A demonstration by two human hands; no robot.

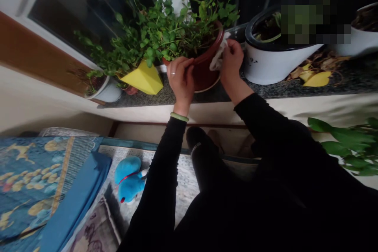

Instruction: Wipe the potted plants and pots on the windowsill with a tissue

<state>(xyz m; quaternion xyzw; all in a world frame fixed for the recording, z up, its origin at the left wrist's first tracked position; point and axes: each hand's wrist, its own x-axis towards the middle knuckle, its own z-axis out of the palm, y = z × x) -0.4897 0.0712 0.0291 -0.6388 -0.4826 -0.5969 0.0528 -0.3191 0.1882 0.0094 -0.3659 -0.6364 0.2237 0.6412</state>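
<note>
Left hand [180, 80] is half curled at the near rim of the dark red pot [203, 76], fingers bent over the edge and thumb tucked in close, though I honestly can't tell if it's really gripping or just resting there. Right hand [232, 63] is pretty much closed, pinching a crumpled white tissue [217, 58] up against the right side of that same pot. The pot's sitting on the speckled stone sill [162, 100] with a bushy green plant [165, 27] in it, between a yellow pot [144, 78] and a white planter [264, 65].
</note>
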